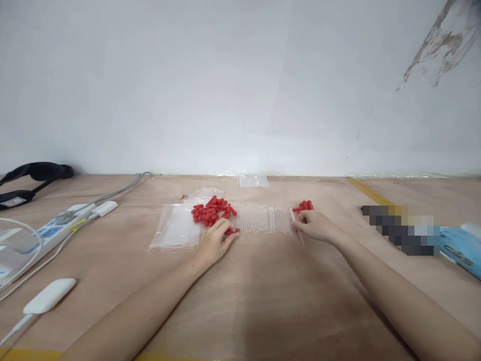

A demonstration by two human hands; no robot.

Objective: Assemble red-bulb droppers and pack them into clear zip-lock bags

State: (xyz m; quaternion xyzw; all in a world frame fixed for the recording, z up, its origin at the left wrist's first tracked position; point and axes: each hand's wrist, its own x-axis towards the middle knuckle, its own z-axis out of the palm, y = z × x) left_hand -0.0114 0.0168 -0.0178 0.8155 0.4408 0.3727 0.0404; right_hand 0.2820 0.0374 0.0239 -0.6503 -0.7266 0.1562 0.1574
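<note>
A loose heap of red rubber dropper bulbs (pixel 210 212) lies just beyond my left hand (pixel 218 241). That hand is closed, pinching one red bulb (pixel 233 231) whose open end points right. A row of thin clear dropper tubes (pixel 259 219) lies side by side between my two hands. My right hand (pixel 310 225), at the right end of the row, grips one clear dropper tube (pixel 301 237) in its fingers, its lower end slanting toward me. Behind the right fingers are several red bulbs (pixel 306 205), partly hidden; whether they sit on tubes I cannot tell.
Clear plastic bags (pixel 175 230) lie left of the heap, and another bag (pixel 253 181) rests by the wall. On the left are a power strip (pixel 56 228), cables, a white adapter (pixel 50 295) and a black strap-like object (pixel 41 171). A blue packet (pixel 460 250) is at right.
</note>
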